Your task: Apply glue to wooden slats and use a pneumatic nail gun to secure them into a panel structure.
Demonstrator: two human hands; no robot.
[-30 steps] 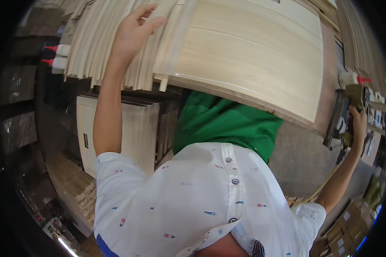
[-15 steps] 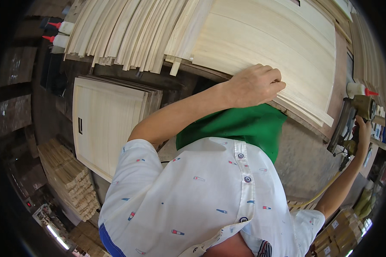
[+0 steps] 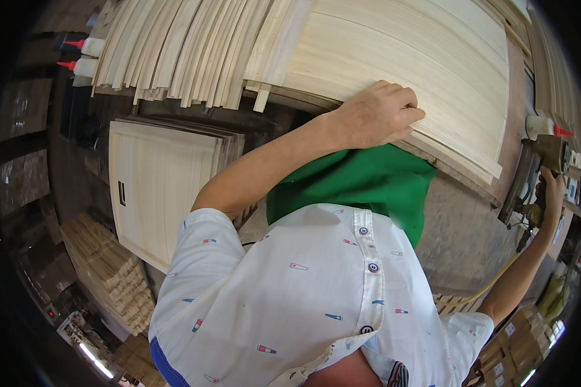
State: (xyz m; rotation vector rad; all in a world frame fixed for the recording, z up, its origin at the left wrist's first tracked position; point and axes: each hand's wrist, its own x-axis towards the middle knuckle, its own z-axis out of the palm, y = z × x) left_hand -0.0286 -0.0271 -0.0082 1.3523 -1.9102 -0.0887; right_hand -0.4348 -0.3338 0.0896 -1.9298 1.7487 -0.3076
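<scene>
A pale wooden panel (image 3: 407, 48) lies on the workbench before me. Along its near edge runs a thin wooden strip (image 3: 461, 153). My left hand (image 3: 382, 116) rests at that edge with its fingers curled over strip and panel; the fingertips are partly hidden. Off to the far right, my right hand (image 3: 549, 197) is wrapped round the grip of a nail gun (image 3: 549, 155), held apart from the panel. A yellow air hose (image 3: 484, 288) trails from the tool toward my right arm.
Many loose wooden slats (image 3: 174, 51) lie side by side at the back left. Finished-looking panels (image 3: 164, 187) lean stacked below them, near a pile of wood pieces (image 3: 106, 274). Red-tipped glue bottles (image 3: 87, 67) stand far left; another glue bottle (image 3: 540, 127) is by the nail gun.
The strip's right end now sits closer to the panel's edge. My left hand has shifted slightly left and away from me. The nail gun stays in my right hand, slightly farther up.
</scene>
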